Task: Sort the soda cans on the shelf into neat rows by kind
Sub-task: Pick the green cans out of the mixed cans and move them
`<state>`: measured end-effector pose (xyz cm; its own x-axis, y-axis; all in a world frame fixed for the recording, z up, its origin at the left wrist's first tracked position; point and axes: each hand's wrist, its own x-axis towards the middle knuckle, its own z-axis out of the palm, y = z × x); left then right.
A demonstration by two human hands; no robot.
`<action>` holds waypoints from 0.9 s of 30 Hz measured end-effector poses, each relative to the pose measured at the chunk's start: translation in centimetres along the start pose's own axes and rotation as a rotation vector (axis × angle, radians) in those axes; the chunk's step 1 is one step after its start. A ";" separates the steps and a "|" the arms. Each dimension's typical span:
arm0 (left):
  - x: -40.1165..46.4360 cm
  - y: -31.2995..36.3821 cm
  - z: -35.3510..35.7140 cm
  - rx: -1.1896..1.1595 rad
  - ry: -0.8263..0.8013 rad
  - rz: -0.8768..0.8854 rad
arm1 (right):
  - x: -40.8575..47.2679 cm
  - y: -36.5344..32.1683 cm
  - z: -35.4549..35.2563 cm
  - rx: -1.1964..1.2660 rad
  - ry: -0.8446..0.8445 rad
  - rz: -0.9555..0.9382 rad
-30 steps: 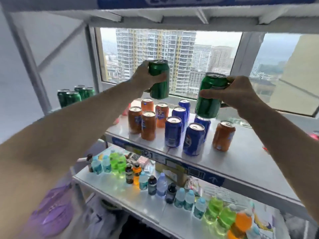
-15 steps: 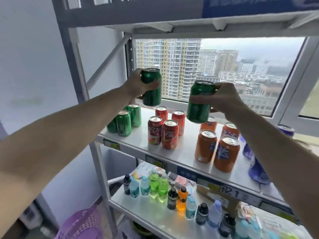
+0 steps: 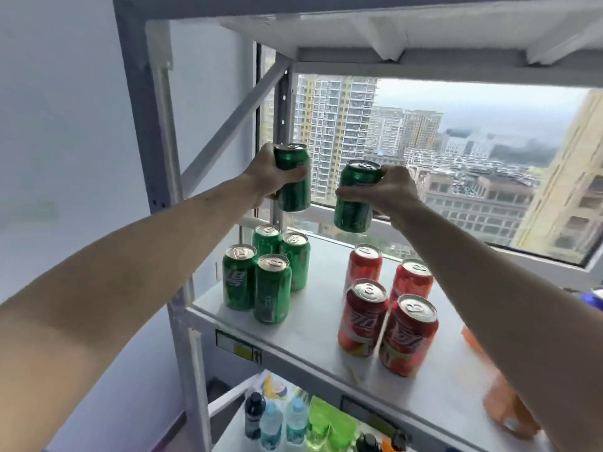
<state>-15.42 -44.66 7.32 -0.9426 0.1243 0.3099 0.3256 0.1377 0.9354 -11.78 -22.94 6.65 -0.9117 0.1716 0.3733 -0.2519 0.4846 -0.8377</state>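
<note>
Head view. Two green cans are being held in the air above the shelf (image 3: 313,324). One green can (image 3: 292,178) is being gripped by the left hand (image 3: 267,176), its fingers wrapped round the body; the other green can (image 3: 355,197) is being gripped near its top by the right hand (image 3: 390,190). A group of four green cans (image 3: 266,275) is standing at the shelf's left end; four red cans (image 3: 388,308) are standing well apart to the right. The carrying step is judged to be in hand; next, both cans are to be lowered upright behind the green group, extending its rows.
</note>
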 end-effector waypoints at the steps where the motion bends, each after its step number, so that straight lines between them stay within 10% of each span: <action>1: 1.2 -0.8 -0.5 0.008 -0.012 -0.007 | 1.0 0.2 1.2 -0.001 0.007 0.015; 27: 13.4 -17.4 -1.2 0.276 -0.288 -0.343 | 8.8 11.2 15.3 -0.273 0.067 0.528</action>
<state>-33.80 -46.60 -4.60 -0.9526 0.2868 -0.1020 0.0461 0.4670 0.8830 -27.60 -29.16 -5.54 -0.8659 0.4990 -0.0341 0.3308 0.5203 -0.7873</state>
